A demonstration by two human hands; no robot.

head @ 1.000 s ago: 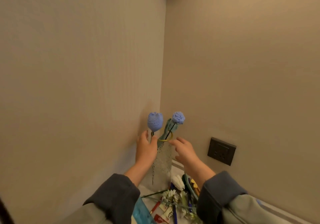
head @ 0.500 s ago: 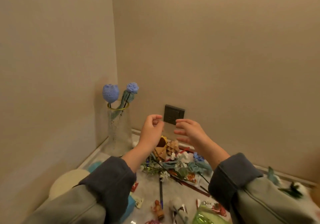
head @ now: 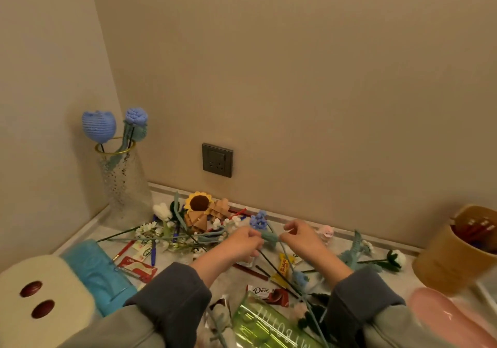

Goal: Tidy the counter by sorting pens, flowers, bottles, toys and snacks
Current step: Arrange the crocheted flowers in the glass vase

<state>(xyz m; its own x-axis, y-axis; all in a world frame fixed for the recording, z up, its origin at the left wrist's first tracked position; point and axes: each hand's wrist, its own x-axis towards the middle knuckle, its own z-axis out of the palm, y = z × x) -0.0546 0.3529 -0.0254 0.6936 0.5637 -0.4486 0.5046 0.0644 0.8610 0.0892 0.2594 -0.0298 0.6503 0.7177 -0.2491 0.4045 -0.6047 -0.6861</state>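
A small blue yarn flower point(head: 258, 220) on a fuzzy teal-wrapped wire stem lies just below and right of the dark grey square wall socket point(head: 217, 160), near the back of the speckled grey stone table point(head: 223, 280). Both hands meet on it. The left hand point(head: 242, 242) has its fingers curled and pinches the teal wrapping. The right hand point(head: 302, 238) pinches the same stem from the other side, thumb against forefinger. Both wrists are low over the table, with dark ribbed cuffs point(head: 172, 291) at mid-forearm.

Left of the socket, in the wall corner, a tall clear dimpled glass vase point(head: 122, 186) with a thin gold rim stands upright. It holds two blue crocheted flowers point(head: 99, 126) on black wire. Directly below the socket a crocheted sunflower point(head: 199, 203) sits in a tangle of soft stems point(head: 150, 238), thin pens point(head: 153, 251) and glossy snack wrappers point(head: 135, 265). This tangle crowds the table up to its raised back lip point(head: 166, 188).

Far right of the socket a round tan cup point(head: 454, 253) holds red pens point(head: 476, 229). A narrow bare patch of table separates it from a loose white-bud flower point(head: 396, 257). Well below the socket, between the sleeves, a clear green plastic bottle point(head: 269, 323) lies on its side.
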